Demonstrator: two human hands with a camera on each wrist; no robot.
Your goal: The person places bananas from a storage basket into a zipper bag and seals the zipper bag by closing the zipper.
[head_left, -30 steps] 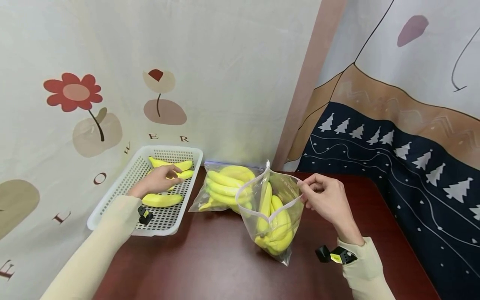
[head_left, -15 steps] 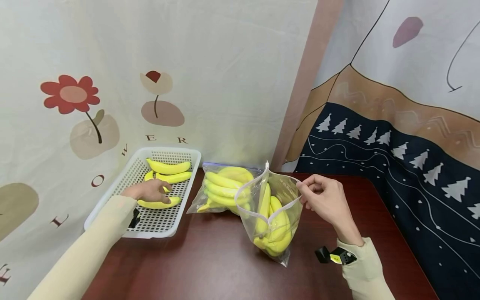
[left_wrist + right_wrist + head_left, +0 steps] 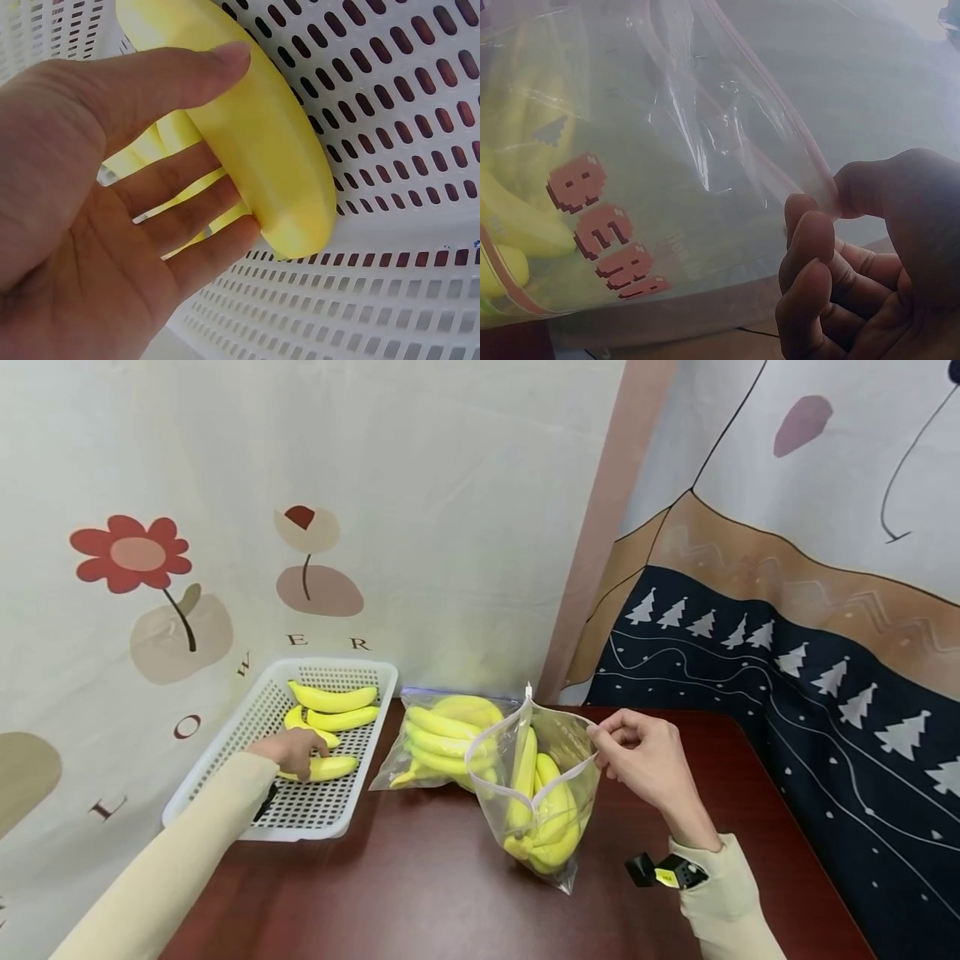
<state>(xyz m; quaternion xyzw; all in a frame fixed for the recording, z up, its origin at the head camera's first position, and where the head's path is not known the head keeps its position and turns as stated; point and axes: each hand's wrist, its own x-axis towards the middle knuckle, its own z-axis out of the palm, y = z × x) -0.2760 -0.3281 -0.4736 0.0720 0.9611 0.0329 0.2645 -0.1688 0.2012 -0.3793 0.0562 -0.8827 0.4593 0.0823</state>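
In the head view my left hand [image 3: 291, 752] is down in the white basket [image 3: 300, 828], gripping the nearest banana [image 3: 335, 767]. The left wrist view has the thumb lying across that banana [image 3: 277, 150] and the fingertips against its other side. Several more bananas [image 3: 333, 698] lie farther back in the basket. My right hand [image 3: 645, 756] pinches the rim of a clear zip bag [image 3: 587, 802] between thumb and fingers, its mouth spread wide. Bananas [image 3: 555, 810] stand inside this bag. Up close, the right wrist view has the thumb and fingertips [image 3: 810, 210] on the zip edge.
Behind the wide-mouthed bag, a second zip bag [image 3: 450, 743] full of bananas lies flat, partly overlapped by it. All stand on a dark red table [image 3: 420, 877]. Printed curtains [image 3: 450, 527] rise along its back and right sides.
My left hand has moved from the basket's far bananas toward the nearest one and taken hold of it. The right hand keeps its pinch on the bag rim.
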